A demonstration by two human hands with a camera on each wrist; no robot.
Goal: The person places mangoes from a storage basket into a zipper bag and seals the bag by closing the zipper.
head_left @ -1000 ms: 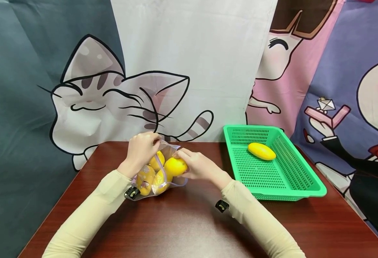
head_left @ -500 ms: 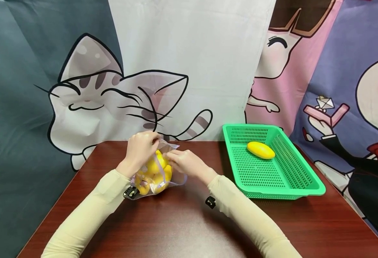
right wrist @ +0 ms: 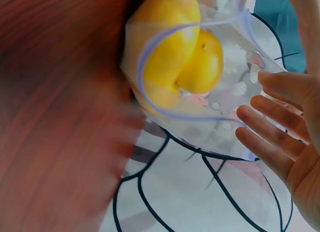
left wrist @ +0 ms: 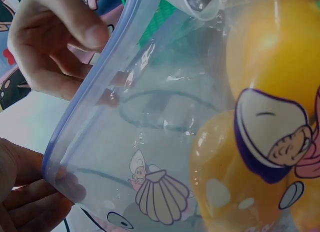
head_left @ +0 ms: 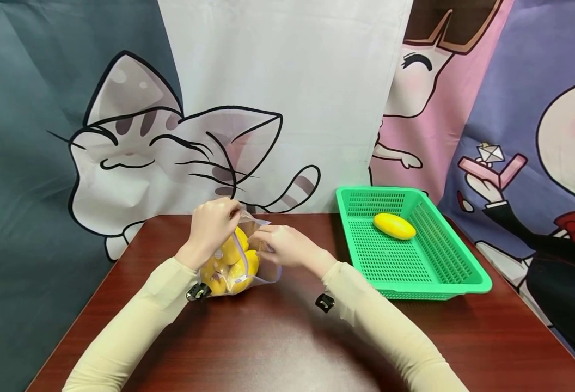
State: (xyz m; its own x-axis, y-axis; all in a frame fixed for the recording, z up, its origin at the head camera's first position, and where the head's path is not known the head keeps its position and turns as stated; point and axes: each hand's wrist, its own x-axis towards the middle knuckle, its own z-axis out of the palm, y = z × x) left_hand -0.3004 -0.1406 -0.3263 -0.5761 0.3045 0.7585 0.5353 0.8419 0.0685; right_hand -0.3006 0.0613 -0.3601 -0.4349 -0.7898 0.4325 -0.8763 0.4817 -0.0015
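Observation:
A clear zip bag with a purple rim and printed shells stands on the table with several yellow fruits inside. Through its mouth, in the right wrist view, a round yellow fruit lies against a longer smooth one. My left hand pinches the bag's upper edge; in the left wrist view its fingers grip the rim at lower left. Holding nothing, my right hand hovers at the bag's mouth with relaxed fingers. Some of its fingertips show through the plastic in the left wrist view.
A green slotted plastic basket sits at the right of the brown table, holding one long yellow fruit. Behind the table hangs a cartoon-printed cloth.
The right hand has brought the round yellow fruit leftward into the bag, let it go and drawn back slightly. The left hand has kept its grip on the bag's edge.

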